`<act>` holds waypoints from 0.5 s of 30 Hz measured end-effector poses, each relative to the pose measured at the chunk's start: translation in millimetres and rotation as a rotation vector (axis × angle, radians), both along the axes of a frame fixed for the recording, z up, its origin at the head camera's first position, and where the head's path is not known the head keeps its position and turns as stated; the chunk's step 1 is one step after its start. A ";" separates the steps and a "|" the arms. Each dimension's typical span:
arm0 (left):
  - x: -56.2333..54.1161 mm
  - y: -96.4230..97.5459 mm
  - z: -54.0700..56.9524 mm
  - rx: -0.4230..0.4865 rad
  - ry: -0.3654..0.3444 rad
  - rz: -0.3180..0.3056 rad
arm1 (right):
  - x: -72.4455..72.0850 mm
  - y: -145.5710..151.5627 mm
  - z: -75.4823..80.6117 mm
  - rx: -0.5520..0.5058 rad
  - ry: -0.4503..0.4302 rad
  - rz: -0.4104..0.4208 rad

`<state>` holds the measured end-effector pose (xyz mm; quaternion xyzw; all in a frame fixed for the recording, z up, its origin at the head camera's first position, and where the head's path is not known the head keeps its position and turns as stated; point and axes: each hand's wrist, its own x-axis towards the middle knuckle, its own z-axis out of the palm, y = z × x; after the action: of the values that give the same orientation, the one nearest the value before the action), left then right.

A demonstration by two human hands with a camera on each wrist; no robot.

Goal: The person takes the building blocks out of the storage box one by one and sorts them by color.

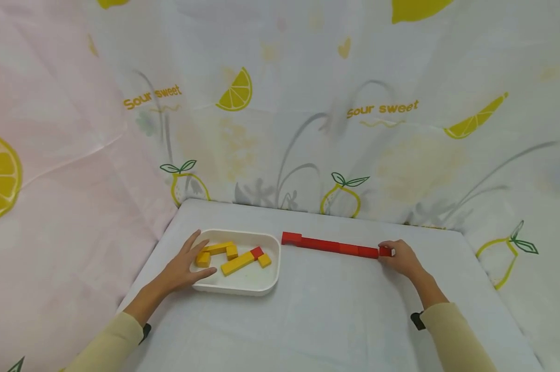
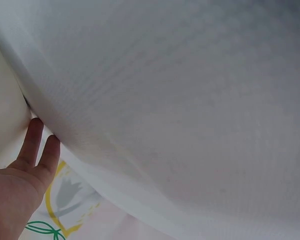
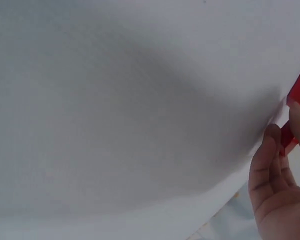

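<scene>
At the right end of a row of red blocks, my right hand pinches a small red block between thumb and fingers. The same red block shows between the fingertips in the right wrist view. My left hand lies spread at the left side of a white tray, its fingers and thumb reaching over the rim. Inside the tray are several yellow blocks and one red block. The left wrist view shows two straight fingers of that hand beside the tray's pale wall.
A white cloth covers the table. Behind it and on the left hangs a curtain printed with lemons. The row of red blocks begins just right of the tray and runs toward the right hand, with a thicker block at its left end.
</scene>
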<state>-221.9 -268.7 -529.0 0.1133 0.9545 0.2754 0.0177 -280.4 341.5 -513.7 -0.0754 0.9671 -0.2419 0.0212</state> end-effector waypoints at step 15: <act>-1.1 0.7 2.3 -0.012 -0.008 -0.002 | -10.8 9.5 -8.6 -0.061 -0.169 -0.005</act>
<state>-223.1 -268.0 -526.8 0.1128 0.9559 0.2702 0.0223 -291.2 351.0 -522.3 -0.0531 0.9543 -0.2767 0.0997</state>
